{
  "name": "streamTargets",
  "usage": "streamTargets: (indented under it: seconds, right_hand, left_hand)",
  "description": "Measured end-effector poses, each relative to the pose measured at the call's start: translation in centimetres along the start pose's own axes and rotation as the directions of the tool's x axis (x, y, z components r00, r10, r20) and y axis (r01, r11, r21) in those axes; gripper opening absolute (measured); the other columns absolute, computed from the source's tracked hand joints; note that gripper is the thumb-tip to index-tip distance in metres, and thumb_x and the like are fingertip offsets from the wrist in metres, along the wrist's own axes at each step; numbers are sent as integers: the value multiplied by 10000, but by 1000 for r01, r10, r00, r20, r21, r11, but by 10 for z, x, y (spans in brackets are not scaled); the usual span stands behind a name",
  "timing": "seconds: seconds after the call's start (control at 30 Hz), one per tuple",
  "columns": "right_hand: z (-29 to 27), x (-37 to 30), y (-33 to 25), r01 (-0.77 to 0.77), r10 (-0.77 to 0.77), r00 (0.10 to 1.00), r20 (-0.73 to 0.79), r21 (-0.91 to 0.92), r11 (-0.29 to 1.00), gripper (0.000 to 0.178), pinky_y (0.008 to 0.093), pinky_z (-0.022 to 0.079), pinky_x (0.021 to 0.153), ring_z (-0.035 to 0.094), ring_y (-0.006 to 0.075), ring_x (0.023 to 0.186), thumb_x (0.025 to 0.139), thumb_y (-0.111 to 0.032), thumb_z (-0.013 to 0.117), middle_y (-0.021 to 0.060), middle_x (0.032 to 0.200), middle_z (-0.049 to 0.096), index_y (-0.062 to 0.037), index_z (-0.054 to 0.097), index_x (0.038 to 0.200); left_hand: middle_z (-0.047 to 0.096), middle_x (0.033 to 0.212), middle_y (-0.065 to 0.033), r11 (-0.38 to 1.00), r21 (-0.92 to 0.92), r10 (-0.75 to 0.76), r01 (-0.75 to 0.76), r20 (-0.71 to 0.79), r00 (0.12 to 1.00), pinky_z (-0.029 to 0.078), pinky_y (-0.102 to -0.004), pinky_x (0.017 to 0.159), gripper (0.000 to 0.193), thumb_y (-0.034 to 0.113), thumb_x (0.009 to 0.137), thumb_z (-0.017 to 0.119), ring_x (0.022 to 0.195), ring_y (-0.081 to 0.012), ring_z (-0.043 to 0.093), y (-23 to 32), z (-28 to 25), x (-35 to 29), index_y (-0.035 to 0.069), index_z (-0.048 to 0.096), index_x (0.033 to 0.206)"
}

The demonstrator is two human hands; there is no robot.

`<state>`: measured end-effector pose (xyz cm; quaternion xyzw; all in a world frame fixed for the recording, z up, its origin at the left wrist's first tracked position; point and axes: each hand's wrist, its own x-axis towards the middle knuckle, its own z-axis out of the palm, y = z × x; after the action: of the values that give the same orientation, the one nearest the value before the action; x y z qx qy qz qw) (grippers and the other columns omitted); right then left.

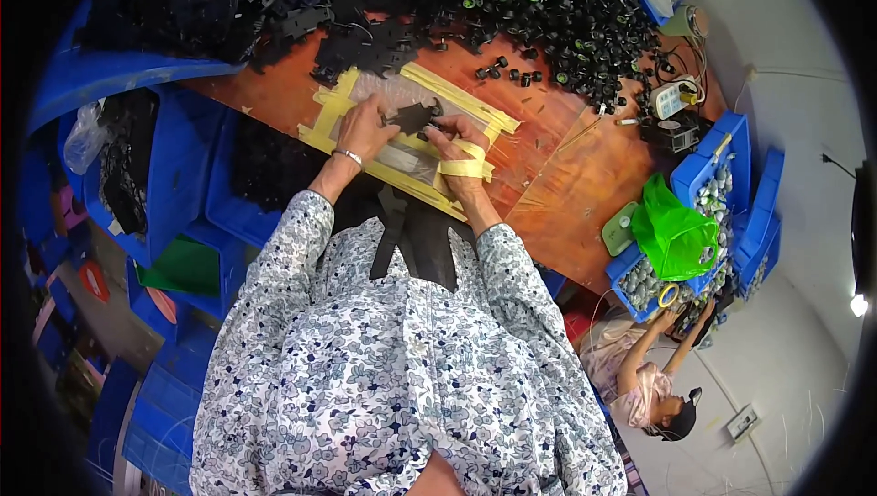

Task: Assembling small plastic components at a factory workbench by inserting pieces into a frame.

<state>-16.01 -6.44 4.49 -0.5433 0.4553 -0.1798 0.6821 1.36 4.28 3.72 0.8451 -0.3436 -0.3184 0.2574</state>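
Between my hands is a flat black plastic part (pixel 414 119) with a jagged outline, like a toy car chassis. My left hand (pixel 367 131), a bracelet at its wrist, grips the part's left end between thumb and fingers. At the other end my right hand (pixel 459 138) pinches the part, its fingertips partly hidden by small black pieces. Yellow tape (pixel 463 168) is wrapped around my right hand near the wrist. Below both hands lies a clear sheet (pixel 402 85), fixed to the orange-brown table (pixel 566 167) by strips of yellow tape (pixel 340 103).
A heap of black wheels (pixel 557 3), some with green hubs, covers the far right; black plastic parts (pixel 301 3) pile up far left. Blue bins (pixel 174 167) stand left. On the right are a power strip (pixel 674 100), a green bag (pixel 674 231) and another person (pixel 644 386) working.
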Motion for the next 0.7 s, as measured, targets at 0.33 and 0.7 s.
streamTargets:
  seconds: [0.33,0.7]
  right_hand:
    - [18,21,2,547,-484,820,305,-668,505,202,431,443,824,660,311,879,800,-241,787,86,920,721,-114,754,953]
    - [9,-9,9,588,-547,772,324,-691,420,215,420,433,741,634,297,819,747,-149,809,75,894,678,-109,713,935]
  left_hand:
    - [650,883,-109,923,-359,109,-139,-100,989,547,-365,681,389,-31,723,779,729,-263,664,-11,15,-13,37,657,1086]
    - [654,699,-111,935,-344,81,-85,-23,996,507,-434,643,166,46,803,714,709,-325,675,-15,30,-24,60,644,953]
